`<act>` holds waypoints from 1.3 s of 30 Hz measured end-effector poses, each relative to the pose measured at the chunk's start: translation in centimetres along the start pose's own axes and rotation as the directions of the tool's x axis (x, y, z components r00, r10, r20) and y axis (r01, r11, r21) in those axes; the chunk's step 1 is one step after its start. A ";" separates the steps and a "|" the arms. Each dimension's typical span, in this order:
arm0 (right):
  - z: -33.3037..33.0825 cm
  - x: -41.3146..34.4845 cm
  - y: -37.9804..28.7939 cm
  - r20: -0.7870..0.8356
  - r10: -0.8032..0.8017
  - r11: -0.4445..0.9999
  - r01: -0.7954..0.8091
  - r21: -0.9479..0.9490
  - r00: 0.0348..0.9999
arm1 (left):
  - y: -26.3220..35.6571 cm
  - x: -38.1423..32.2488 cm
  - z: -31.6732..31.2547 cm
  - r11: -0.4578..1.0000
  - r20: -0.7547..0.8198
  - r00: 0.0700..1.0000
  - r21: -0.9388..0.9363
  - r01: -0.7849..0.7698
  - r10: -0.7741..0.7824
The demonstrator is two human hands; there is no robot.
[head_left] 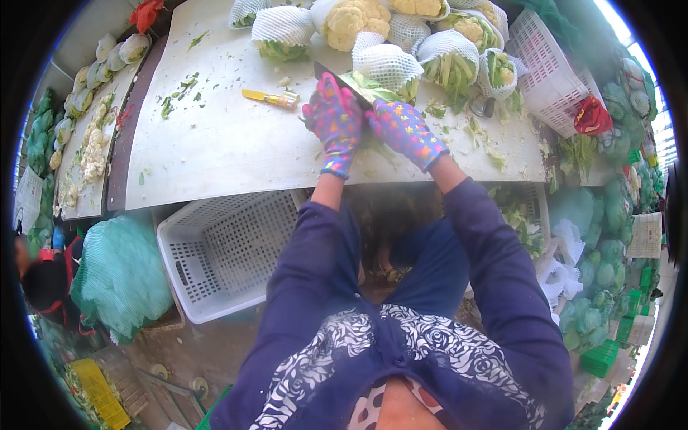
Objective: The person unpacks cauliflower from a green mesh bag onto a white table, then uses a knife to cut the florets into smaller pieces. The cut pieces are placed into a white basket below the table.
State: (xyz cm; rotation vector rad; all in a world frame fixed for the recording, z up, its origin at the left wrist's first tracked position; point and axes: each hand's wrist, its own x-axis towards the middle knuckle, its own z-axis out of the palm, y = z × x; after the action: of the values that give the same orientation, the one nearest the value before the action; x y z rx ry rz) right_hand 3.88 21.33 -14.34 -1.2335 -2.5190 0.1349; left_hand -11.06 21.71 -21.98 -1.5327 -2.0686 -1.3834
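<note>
A knife with a broad dark blade (349,88) slants across the worktop. My right hand (408,131), in a purple flowered glove, is closed around its near end, hiding the handle. My left hand (334,121), in a matching glove with pink on the fingers, lies against the blade towards its tip; whether it grips anything is hidden. Just behind the blade are pale green cauliflower leaves (373,86). Several cauliflowers in white foam net sleeves (387,64) stand beyond the hands, and one bare cauliflower head (355,24) shows among them. Left of my left hand lies a yellow-bladed knife (269,99).
Leaf scraps (174,97) dot the white worktop (215,145). A white plastic crate (226,258) sits below its front edge, beside a green mesh sack (126,277). Another white crate (548,70) leans at the right. A person (51,279) is at the far left.
</note>
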 end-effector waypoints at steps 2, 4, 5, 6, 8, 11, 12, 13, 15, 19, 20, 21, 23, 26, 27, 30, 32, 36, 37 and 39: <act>-0.4 -0.1 -0.4 0.025 0.063 0.997 -0.062 -0.038 0.998 | 1.1 0.0 0.8 0.991 0.096 0.995 0.134 -0.029 0.016; -0.7 -0.4 -1.1 0.022 0.087 0.995 -0.086 -0.050 0.996 | 1.5 -0.5 1.5 0.987 0.049 0.999 0.155 -0.030 0.023; -0.8 -0.7 -1.4 0.001 0.091 0.995 -0.091 -0.051 0.996 | 1.4 -1.0 1.4 0.984 0.026 1.000 0.180 -0.020 0.016; -0.7 -1.0 -1.7 -0.006 0.107 0.993 -0.107 -0.054 0.994 | 1.4 -1.1 1.4 0.978 0.025 1.000 0.206 -0.018 0.013; -0.6 -1.5 -2.0 -0.090 0.084 0.994 -0.090 -0.060 0.992 | 1.1 -1.0 0.4 0.978 0.077 0.997 0.203 -0.036 0.021; -0.3 -2.0 -1.9 -0.075 0.098 0.992 -0.103 -0.075 0.992 | 1.3 1.5 -1.4 0.985 -0.007 1.000 -0.171 0.024 -0.025; -0.3 -2.2 -1.9 -0.105 0.111 0.989 -0.120 -0.082 0.988 | 1.3 2.7 -2.0 0.939 0.044 0.994 -0.326 0.111 -0.102; -0.3 -2.2 -1.7 -0.046 0.103 0.992 -0.106 -0.069 0.994 | 1.5 4.2 -2.2 0.942 -0.103 0.991 -0.313 -0.118 0.090; -0.5 -2.1 -1.5 -0.024 0.095 0.994 -0.096 -0.059 0.995 | 1.5 7.2 -1.6 0.906 -0.199 0.918 -0.188 -0.380 0.343; -1.1 -1.7 -0.9 0.032 0.051 0.998 -0.050 -0.048 0.998 | 0.4 7.9 1.3 0.870 0.295 0.827 -0.031 -0.492 0.478; -1.2 -1.5 -0.7 0.058 0.024 0.998 -0.021 -0.058 0.998 | 0.0 7.5 2.0 0.911 0.379 0.836 -0.051 -0.409 0.396; -1.2 -1.4 -0.5 0.085 0.010 0.997 -0.003 -0.074 0.996 | -0.5 6.9 2.4 0.928 0.380 0.850 -0.078 -0.364 0.365; -1.1 -1.4 -0.2 0.126 0.024 0.997 -0.015 -0.070 0.992 | -0.8 6.2 2.7 0.961 0.522 0.808 -0.109 -0.255 0.273; -0.5 -2.3 0.2 0.104 0.045 0.994 -0.034 -0.103 0.994 | 0.2 5.3 1.3 0.919 0.207 0.895 -0.057 -0.391 0.394; -0.3 -2.9 0.3 0.117 0.103 0.992 -0.093 -0.084 0.988 | 0.9 4.9 0.6 0.903 0.123 0.895 -0.060 -0.424 0.429; -0.1 -4.4 1.0 0.033 0.132 0.991 -0.133 0.021 0.991 | 2.9 2.3 -1.9 0.951 0.132 0.942 -0.037 -0.306 0.308; -0.1 -5.0 1.6 0.023 0.117 0.989 -0.119 0.087 0.993 | 3.3 0.7 -2.7 0.955 0.123 0.948 -0.029 -0.294 0.295; -0.7 -5.3 2.6 0.087 0.144 0.963 -0.160 0.216 0.986 | 1.8 -1.8 -3.0 0.958 0.073 0.955 -0.023 -0.286 0.287; -0.8 -5.2 2.9 0.068 0.140 0.954 -0.153 0.256 0.988 | 1.3 -2.2 -3.0 0.949 0.062 0.947 -0.012 -0.315 0.315; -0.9 -5.0 3.5 0.040 0.115 0.928 -0.122 0.353 0.993 | 0.3 -2.7 -3.0 0.924 0.024 0.924 0.033 -0.382 0.381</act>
State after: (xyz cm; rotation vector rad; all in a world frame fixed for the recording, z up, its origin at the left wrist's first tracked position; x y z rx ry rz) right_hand 9.67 19.57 -15.54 -1.2334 -2.2982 0.6051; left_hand -10.65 17.66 -21.97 -1.8146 -1.6705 -1.1802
